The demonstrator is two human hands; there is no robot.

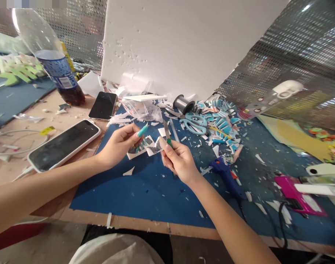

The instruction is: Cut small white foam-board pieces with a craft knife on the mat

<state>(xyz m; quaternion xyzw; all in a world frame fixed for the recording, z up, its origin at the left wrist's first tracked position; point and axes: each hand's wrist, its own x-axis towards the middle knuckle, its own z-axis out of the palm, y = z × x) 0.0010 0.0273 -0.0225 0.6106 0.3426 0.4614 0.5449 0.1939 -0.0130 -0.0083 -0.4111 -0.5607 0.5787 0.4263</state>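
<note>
My left hand [118, 143] is closed around a small white foam piece with dark print [144, 147], held just above a blue cutting mat [145, 190]. My right hand [178, 161] is closed on a craft knife [166, 131] whose blade points up and away, its tip close to the foam piece. Both hands meet over the middle of the mat. White foam scraps lie scattered around them.
Two phones [63, 144] [102, 105] lie left of the mat beside a cola bottle [55, 66]. A large white foam board [184, 47] leans at the back. Light blue scissors [193, 124], a wire spool [183, 104], a blue glue gun [226, 176] and colourful offcuts lie right.
</note>
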